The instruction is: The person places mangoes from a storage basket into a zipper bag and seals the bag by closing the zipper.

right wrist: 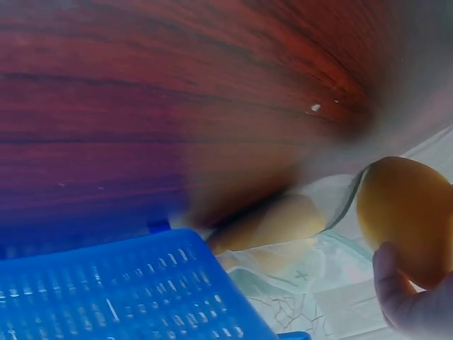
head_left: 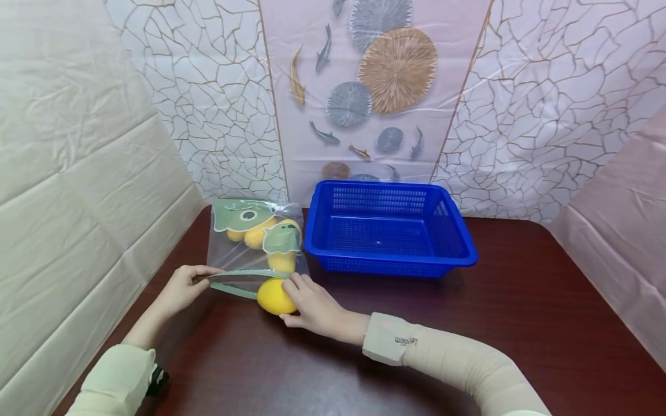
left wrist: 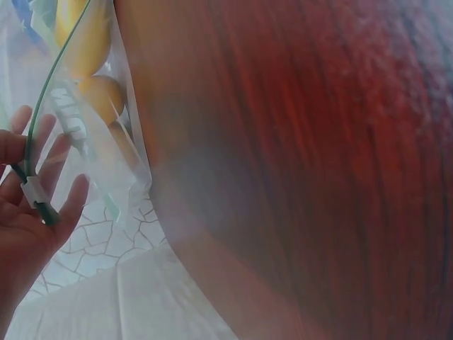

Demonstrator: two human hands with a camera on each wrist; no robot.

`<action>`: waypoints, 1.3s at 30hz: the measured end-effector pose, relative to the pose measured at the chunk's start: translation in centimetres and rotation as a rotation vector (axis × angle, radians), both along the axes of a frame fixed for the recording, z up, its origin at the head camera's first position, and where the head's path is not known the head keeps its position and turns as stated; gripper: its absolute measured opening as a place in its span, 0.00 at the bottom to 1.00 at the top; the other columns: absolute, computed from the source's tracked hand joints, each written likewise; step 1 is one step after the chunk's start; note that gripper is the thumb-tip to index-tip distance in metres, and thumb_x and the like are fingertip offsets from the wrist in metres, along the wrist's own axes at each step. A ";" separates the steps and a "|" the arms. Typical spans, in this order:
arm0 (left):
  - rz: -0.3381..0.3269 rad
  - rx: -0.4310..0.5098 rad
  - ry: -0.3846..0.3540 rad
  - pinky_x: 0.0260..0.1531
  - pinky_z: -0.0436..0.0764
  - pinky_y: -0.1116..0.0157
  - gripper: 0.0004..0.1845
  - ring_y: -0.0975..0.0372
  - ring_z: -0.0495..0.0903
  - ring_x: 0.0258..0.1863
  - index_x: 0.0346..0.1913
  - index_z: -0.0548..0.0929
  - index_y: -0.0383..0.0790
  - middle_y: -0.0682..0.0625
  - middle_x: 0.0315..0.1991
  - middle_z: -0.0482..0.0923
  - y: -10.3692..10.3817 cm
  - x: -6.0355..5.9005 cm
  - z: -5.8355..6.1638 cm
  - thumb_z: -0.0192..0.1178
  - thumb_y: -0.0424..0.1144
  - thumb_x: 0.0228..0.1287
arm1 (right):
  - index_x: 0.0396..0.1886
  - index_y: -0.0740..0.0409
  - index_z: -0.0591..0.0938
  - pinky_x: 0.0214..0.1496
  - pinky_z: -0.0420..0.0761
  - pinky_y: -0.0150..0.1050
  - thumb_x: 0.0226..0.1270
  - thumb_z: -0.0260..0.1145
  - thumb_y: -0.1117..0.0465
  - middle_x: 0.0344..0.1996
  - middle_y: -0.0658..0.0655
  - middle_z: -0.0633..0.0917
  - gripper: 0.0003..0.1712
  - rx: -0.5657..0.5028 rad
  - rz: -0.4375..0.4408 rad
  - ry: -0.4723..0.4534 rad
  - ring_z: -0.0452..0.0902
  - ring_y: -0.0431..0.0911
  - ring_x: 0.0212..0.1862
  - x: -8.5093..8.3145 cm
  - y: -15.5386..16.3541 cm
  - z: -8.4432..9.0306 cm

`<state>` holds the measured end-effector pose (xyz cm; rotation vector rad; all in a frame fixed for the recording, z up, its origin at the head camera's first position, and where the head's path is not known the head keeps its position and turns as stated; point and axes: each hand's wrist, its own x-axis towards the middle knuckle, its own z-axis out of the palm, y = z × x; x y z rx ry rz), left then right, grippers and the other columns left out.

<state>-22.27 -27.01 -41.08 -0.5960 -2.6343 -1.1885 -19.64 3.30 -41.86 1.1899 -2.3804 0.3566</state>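
Observation:
A clear zip bag point(head_left: 255, 245) with green cartoon prints lies on the dark red table point(head_left: 468, 335), with several yellow fruits point(head_left: 256, 234) inside. My left hand point(head_left: 182, 289) pinches the bag's green zip edge point(left wrist: 42, 113) at its left end and holds the mouth apart. My right hand point(head_left: 312, 306) grips a yellow lemon-like fruit point(head_left: 274, 297) right at the bag's mouth. In the right wrist view that fruit point(right wrist: 407, 216) shows beside my fingertips, with the bag point(right wrist: 297, 283) under it.
An empty blue plastic basket point(head_left: 390, 263) stands just right of the bag, toward the back of the table. Draped sheets wall in the table at the left, back and right.

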 end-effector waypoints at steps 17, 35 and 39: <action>0.012 -0.013 -0.040 0.12 0.62 0.73 0.15 0.74 0.58 0.14 0.39 0.83 0.24 0.36 0.29 0.81 -0.1 0.4 -0.3 0.51 0.16 0.50 | 0.54 0.48 0.75 0.38 0.81 0.32 0.58 0.69 0.50 0.48 0.56 0.74 0.25 0.160 0.031 0.199 0.75 0.47 0.45 0.9 -1.4 -0.1; 0.010 -0.017 -0.017 0.22 0.70 0.75 0.15 0.74 0.69 0.27 0.40 0.83 0.24 0.33 0.36 0.83 0.3 0.8 -0.4 0.53 0.15 0.51 | 0.45 0.60 0.82 0.39 0.79 0.30 0.67 0.44 0.70 0.42 0.55 0.82 0.20 0.253 0.097 0.745 0.75 0.46 0.39 0.4 -4.0 -1.0; 0.030 -0.044 0.015 0.26 0.71 0.76 0.15 0.74 0.72 0.30 0.39 0.85 0.26 0.35 0.36 0.84 0.4 0.8 -0.4 0.53 0.15 0.49 | 0.46 0.54 0.82 0.42 0.81 0.33 0.69 0.43 0.69 0.42 0.55 0.82 0.21 0.245 0.142 0.756 0.77 0.46 0.41 0.1 -4.9 -1.0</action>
